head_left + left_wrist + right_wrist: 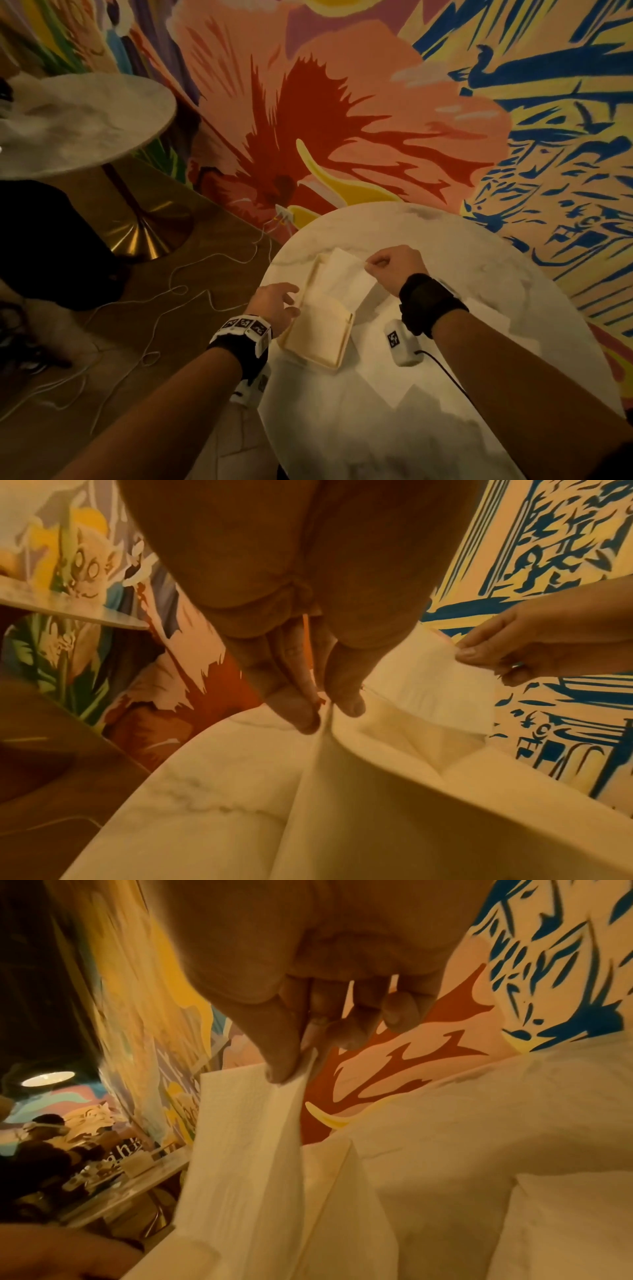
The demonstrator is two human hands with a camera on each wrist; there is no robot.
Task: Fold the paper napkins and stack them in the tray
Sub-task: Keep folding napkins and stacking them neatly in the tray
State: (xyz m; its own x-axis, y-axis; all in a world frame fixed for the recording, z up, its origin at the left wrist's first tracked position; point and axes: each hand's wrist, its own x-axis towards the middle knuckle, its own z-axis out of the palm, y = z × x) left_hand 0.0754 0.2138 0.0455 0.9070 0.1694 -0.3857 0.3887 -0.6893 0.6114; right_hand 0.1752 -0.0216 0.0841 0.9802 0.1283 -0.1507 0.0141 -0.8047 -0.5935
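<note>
Head view: on the round marble counter point(428, 394) stands a shallow cream tray point(337, 356); the left hand point(274, 308) rests at its left rim, while the right hand point(394, 267) pinches the far corner of a white napkin point(346, 277) lifted over the tray's far end. Left wrist view: the left hand point(308, 669) pinches the tray's thin rim point(325, 739) between thumb and fingertip, steadying it; the right hand point(514, 653) grips the napkin point(445, 693) beyond. Right wrist view: thumb and forefinger of the right hand point(291, 1042) nip the top edge of the napkin point(240, 1150), which hangs in a soft fold; further napkins point(514, 1150) lie flat on the counter. The paper appears very light, limp and easily torn or creased, so corners and edges probably offer the best hold, with gentle pressure.
</note>
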